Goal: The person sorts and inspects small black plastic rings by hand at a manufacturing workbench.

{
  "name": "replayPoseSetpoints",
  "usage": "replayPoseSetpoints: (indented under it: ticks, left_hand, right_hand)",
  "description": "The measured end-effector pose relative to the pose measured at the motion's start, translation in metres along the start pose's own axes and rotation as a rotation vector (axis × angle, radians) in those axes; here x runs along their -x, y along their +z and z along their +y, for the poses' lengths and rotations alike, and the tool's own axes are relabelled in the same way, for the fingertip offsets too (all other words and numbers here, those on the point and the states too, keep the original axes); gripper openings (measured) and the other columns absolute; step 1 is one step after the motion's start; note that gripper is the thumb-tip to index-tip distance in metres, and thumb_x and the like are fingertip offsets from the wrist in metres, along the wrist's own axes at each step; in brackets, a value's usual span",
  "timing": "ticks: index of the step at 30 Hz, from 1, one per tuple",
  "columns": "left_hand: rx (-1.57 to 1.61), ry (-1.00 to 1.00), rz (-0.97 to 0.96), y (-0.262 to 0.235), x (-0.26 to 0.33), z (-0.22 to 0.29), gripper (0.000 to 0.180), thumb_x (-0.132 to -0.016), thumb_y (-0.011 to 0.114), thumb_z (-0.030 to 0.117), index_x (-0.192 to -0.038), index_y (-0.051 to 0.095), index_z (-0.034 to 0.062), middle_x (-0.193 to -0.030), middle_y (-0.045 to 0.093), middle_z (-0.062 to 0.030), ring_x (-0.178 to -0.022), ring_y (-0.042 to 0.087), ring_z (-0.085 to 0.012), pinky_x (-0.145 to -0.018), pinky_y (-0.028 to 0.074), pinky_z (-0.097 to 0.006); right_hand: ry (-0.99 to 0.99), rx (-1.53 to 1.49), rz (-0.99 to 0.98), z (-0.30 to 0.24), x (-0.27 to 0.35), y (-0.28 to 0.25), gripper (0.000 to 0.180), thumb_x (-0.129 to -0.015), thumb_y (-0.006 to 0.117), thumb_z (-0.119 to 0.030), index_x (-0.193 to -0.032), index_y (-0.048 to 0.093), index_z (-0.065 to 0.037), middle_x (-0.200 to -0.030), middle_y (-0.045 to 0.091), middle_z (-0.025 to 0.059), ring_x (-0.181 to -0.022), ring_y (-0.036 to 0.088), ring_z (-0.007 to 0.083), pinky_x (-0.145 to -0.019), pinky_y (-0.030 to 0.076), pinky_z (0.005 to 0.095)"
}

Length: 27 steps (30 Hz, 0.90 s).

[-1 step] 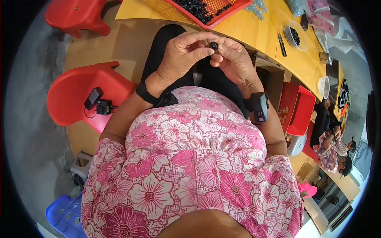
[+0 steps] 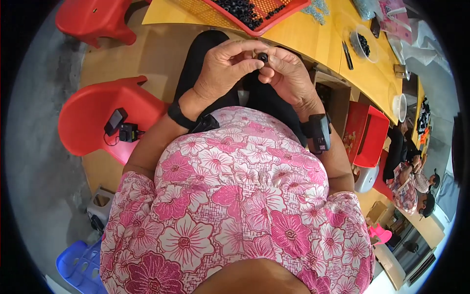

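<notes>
Black ring-shaped part (image 2: 263,57) at upper centre of frame, pinched between fingertips of both hands. Left hand (image 2: 220,68): thumb and forefinger nearly closed on part's left side. Right hand (image 2: 293,81): thumb and fingers curled in against its right side. Red plastic tray (image 2: 258,33) at top centre, on yellow table (image 2: 313,46), holding loose black rings (image 2: 240,11). Clear plastic bowl (image 2: 374,53) with black pieces at upper right, black pen-like tool (image 2: 348,56) just beside it.

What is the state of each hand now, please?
Left hand: closed, holding a small round black piece with thumb and fingers.
Right hand: closed, holding the same piece.
</notes>
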State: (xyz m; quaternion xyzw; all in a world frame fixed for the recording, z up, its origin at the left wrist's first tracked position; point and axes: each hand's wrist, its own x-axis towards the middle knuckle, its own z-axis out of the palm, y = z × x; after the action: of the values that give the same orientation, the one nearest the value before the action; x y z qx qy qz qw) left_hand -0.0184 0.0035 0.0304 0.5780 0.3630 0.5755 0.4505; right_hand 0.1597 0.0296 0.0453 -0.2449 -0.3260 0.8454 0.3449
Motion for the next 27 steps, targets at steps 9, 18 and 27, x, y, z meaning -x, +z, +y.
replayPoseSetpoints:
  ticks: [9, 18, 27]
  left_hand:
    - [-0.22, -0.009, -0.031, -0.01, 0.011, 0.004, 0.022, -0.074, 0.073, 0.003, -0.094, 0.067, 0.0042, -0.081, 0.056, -0.0025, -0.071, 0.055, -0.0093, -0.061, 0.045, -0.021]
    - [0.242, -0.42, -0.062, -0.029, 0.028, -0.051, 0.015, -0.084, 0.064, 0.001, -0.098, 0.061, 0.0009, -0.088, 0.06, 0.0006, -0.079, 0.055, -0.0042, -0.072, 0.047, -0.019]
    - [0.274, -0.464, -0.123, -0.032, 0.028, -0.056, 0.015, -0.085, 0.061, 0.0, -0.1, 0.06, 0.0006, -0.088, 0.059, 0.0017, -0.081, 0.055, -0.0033, -0.074, 0.046, -0.018]
  right_hand:
    - [0.082, 0.036, 0.151, 0.015, 0.001, 0.003, 0.017, -0.087, 0.063, -0.016, -0.094, 0.064, 0.0, -0.07, 0.06, 0.0026, -0.059, 0.057, 0.013, -0.059, 0.05, 0.026]
    - [-0.567, 1.442, 0.501, -0.048, -0.048, -0.006, 0.014, -0.079, 0.068, -0.013, -0.085, 0.067, 0.001, -0.073, 0.065, 0.0116, -0.066, 0.063, 0.0191, -0.06, 0.048, 0.0287]
    - [-0.158, 2.117, -0.009, -0.1, -0.138, -0.07, 0.018, -0.069, 0.068, -0.012, -0.087, 0.067, -0.007, -0.082, 0.066, 0.0124, -0.081, 0.064, 0.0287, -0.071, 0.05, 0.0368]
